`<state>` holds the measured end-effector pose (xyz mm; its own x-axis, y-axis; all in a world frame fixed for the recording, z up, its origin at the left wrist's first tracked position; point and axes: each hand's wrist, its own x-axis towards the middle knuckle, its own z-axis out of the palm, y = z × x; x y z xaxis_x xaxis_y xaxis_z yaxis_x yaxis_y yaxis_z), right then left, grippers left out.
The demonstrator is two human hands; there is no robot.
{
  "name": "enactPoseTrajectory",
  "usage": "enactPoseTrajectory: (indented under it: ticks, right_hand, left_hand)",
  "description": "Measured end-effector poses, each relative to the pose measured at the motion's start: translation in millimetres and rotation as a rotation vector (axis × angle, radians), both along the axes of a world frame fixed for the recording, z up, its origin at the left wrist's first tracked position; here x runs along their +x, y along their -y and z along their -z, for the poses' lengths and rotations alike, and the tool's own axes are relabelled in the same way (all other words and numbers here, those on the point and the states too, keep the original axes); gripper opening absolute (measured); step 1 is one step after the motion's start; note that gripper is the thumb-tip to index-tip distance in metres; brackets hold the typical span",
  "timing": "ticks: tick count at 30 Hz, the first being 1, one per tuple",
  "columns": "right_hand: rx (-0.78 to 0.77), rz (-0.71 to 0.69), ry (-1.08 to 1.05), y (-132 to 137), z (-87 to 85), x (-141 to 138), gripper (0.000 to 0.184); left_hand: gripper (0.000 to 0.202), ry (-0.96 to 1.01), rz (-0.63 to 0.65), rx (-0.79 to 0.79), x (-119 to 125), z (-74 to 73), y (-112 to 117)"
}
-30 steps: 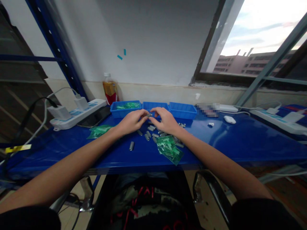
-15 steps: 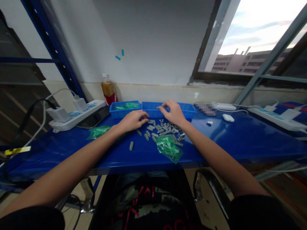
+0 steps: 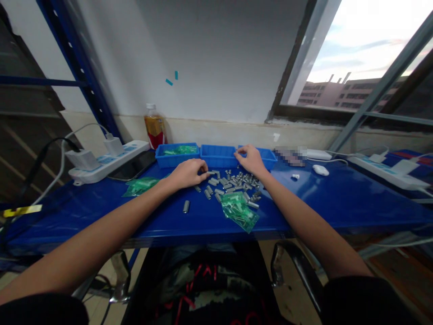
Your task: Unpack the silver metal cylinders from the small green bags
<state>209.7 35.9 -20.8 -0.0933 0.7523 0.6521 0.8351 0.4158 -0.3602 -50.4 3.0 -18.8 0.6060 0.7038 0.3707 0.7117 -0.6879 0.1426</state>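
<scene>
Several short grey metal cylinders and small screw-like metal pieces lie loose on the blue table. My left hand rests at the left of this pile, fingers curled towards the thumb beside the nearest cylinders; whatever it pinches is hidden. Over the front edge of the right blue bin is my right hand, its thumb and fingertips drawn together. Anything between them is too small to make out. The middle blue bin stands just left of that hand. A green plastic bag with metal parts lies nearest me.
Green bags fill the left blue bin; another green bag lies in front. Behind stands a drink bottle. Power strips with plugs sit at both sides. A white earbud case lies at right.
My right hand has moved right, from over the middle bin to the right bin's front edge. My left hand stays almost in place, its fingers slightly more curled.
</scene>
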Motion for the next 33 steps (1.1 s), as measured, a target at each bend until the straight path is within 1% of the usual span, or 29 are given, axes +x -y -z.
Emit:
enactPoseTrajectory:
  ticks: [7, 10, 12, 14, 15, 17, 18, 20, 22, 24, 27, 30, 33]
  right_hand:
    - [-0.022, -0.005, 0.035, -2.9, 2.4, 1.5, 0.018]
    - [0.006, 0.019, 0.042, -0.4, 2.0, 1.7, 0.019]
    - [0.050, 0.003, 0.059, 7.1, -1.7, -1.3, 0.020]
    - [0.096, -0.077, 0.095, 19.7, -7.4, -8.9, 0.020]
    - [0.109, -0.149, 0.118, 27.1, -10.4, -14.5, 0.022]
    - [0.097, -0.285, 0.180, 41.7, -14.5, -28.0, 0.031]
    - [0.093, -0.326, 0.218, 47.9, -15.2, -35.1, 0.036]
    - [0.094, -0.374, 0.299, 56.6, -14.0, -47.8, 0.037]
    - [0.108, -0.377, 0.339, 60.4, -11.1, -55.9, 0.028]
    - [0.121, -0.376, 0.333, 61.0, -9.0, -58.7, 0.019]
    - [0.137, -0.389, 0.265, 60.1, -10.2, -56.8, 0.014]
    - [0.144, -0.397, 0.173, 59.1, -13.5, -54.3, 0.020]
    - [0.132, -0.404, 0.109, 57.6, -14.3, -54.6, 0.027]
  left_hand:
    - [0.024, 0.059, -0.009, -0.011, 0.7, -5.2, 7.3]
    - [0.026, 0.069, -0.020, -0.009, 1.1, -5.1, 8.3]
    - [0.027, 0.087, -0.027, -0.007, 1.3, -5.9, 9.4]
    - [0.029, 0.126, -0.034, -0.007, 1.9, -7.6, 11.1]
    - [0.030, 0.155, -0.037, -0.008, 2.2, -8.7, 12.2]
    - [0.032, 0.221, -0.046, -0.013, 3.2, -11.3, 14.7]
    - [0.032, 0.253, -0.050, -0.017, 3.7, -12.7, 16.1]
    - [0.033, 0.294, -0.044, -0.025, 4.7, -15.2, 18.8]
    - [0.032, 0.309, -0.018, -0.025, 5.5, -17.0, 21.1]
    - [0.032, 0.311, 0.003, -0.023, 5.9, -17.5, 22.3]
    - [0.032, 0.307, 0.036, -0.025, 5.3, -15.6, 22.1]
    - [0.028, 0.338, 0.108, -0.009, 3.7, -12.3, 20.5]
    - [0.037, 0.347, 0.158, 0.037, 2.4, -10.8, 19.7]
